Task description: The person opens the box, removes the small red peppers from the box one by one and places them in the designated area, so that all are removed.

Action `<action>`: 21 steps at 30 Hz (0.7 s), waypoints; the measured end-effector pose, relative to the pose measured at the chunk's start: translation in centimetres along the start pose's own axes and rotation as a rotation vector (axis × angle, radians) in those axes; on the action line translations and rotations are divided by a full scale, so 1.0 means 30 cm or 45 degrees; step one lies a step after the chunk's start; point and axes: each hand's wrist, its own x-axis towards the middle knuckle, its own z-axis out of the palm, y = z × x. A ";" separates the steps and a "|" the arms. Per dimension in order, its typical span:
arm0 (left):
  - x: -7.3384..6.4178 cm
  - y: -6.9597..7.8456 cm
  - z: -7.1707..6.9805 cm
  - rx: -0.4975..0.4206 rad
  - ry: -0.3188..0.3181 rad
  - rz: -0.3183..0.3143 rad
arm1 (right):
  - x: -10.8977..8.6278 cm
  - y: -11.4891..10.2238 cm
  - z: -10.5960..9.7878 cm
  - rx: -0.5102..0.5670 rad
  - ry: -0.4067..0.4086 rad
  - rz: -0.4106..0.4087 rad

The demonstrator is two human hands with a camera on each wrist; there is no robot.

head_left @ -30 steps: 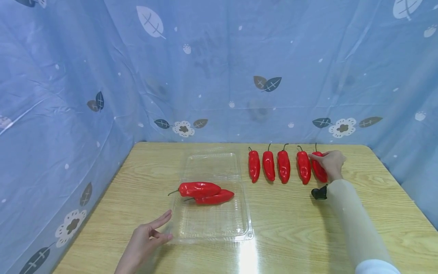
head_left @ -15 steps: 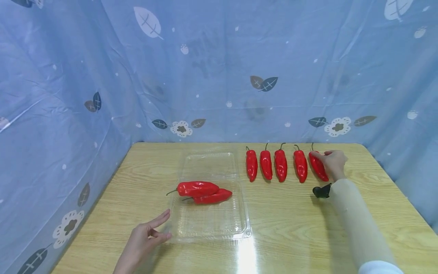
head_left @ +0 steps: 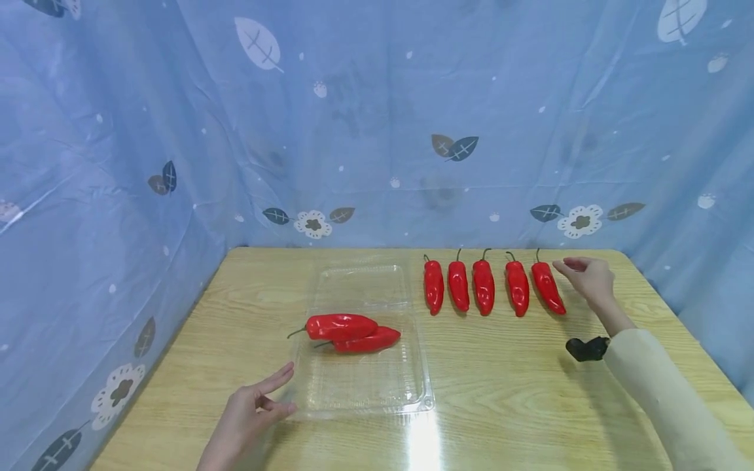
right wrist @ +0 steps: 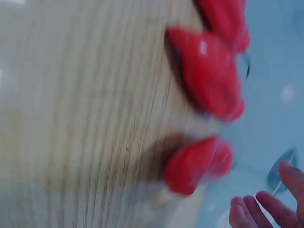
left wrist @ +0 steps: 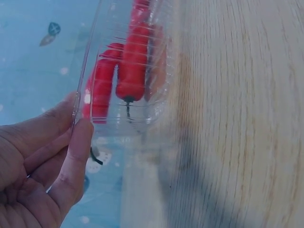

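Several red chili peppers lie in a row, stems away from me, at the table's back right; the end pepper (head_left: 548, 288) tilts. Just right of it is my right hand (head_left: 589, 278), empty and apart from the peppers, its fingers loosely bent in the right wrist view. Two more peppers (head_left: 340, 325) lie across an opened clear plastic box (head_left: 359, 386), the upper one overlapping the other. My left hand (head_left: 244, 415) touches the box's near left edge with fingertips and thumb spread apart. In the left wrist view, fingertips (left wrist: 81, 130) meet the box's rim.
The box's lid (head_left: 362, 284) lies folded back toward the rear of the wooden table (head_left: 489, 392). A black device (head_left: 589, 348) sits at the right wrist. A blue patterned curtain (head_left: 353, 131) hangs behind and beside the table.
My right hand has let go of the end pepper and moved away to the right, leaving that pepper in the row. My left hand stays at the box's edge.
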 end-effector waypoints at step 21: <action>0.001 0.013 0.006 0.045 0.015 -0.006 | -0.365 -0.349 0.305 0.863 -0.386 -0.782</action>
